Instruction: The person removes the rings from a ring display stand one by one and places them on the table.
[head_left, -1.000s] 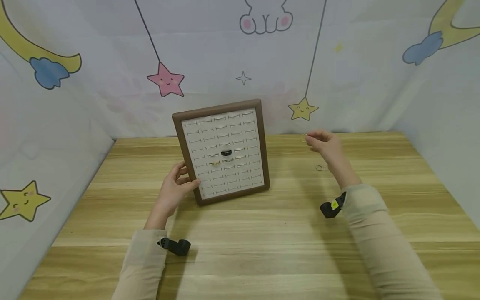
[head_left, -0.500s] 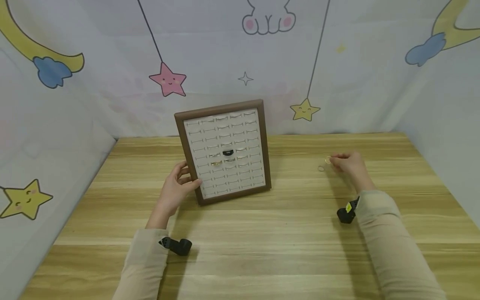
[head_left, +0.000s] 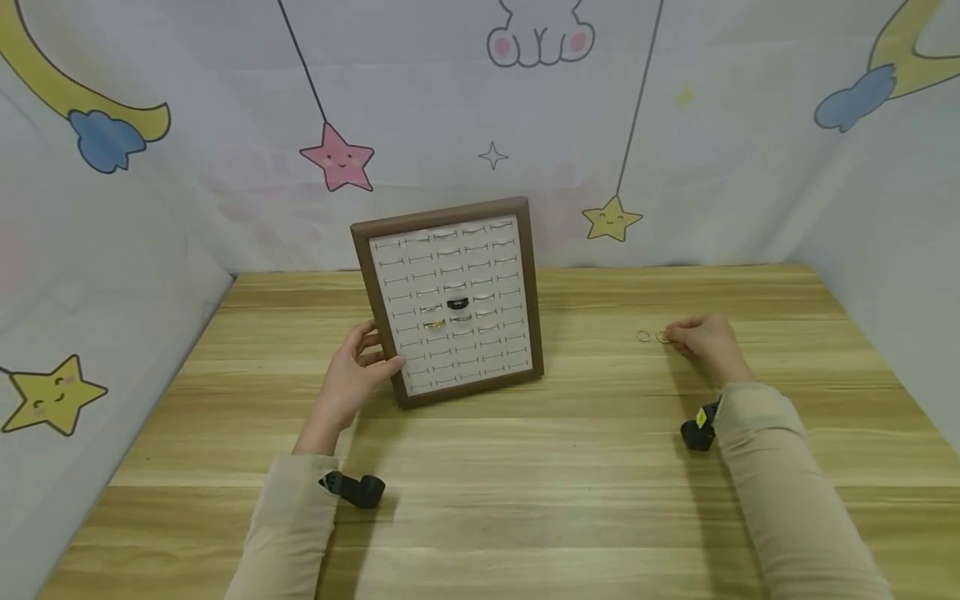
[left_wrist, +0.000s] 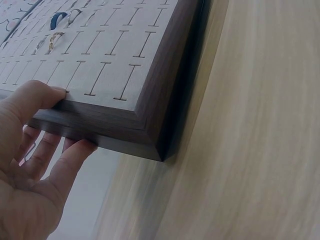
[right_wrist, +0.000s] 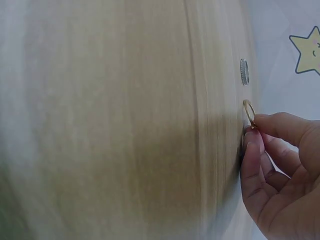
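Note:
A ring display board in a brown frame [head_left: 471, 388] stands tilted on the table. My left hand [head_left: 348, 379] grips its left edge, thumb on the front and fingers at the side and back. Slots in the white panel hold a black ring [head_left: 457, 304], a gold ring [head_left: 434, 324] and two silver rings, one just below the black one [head_left: 461, 318]. Out to the right, my right hand [head_left: 703, 340] pinches another gold ring [right_wrist: 246, 111] between thumb and fingertips, right at the tabletop. Beside it lies a silver ring [right_wrist: 244, 72] with a textured band.
The wood-grain table [head_left: 570, 500] runs back to a white cloth backdrop [head_left: 420, 108] printed with stars and moons. Similar cloth walls close off both sides. A small black camera sits on each wrist [head_left: 363, 492].
My right hand has moved right and down toward the table with the gold ring, ending beside the silver ring. The left hand keeps its grip on the display board.

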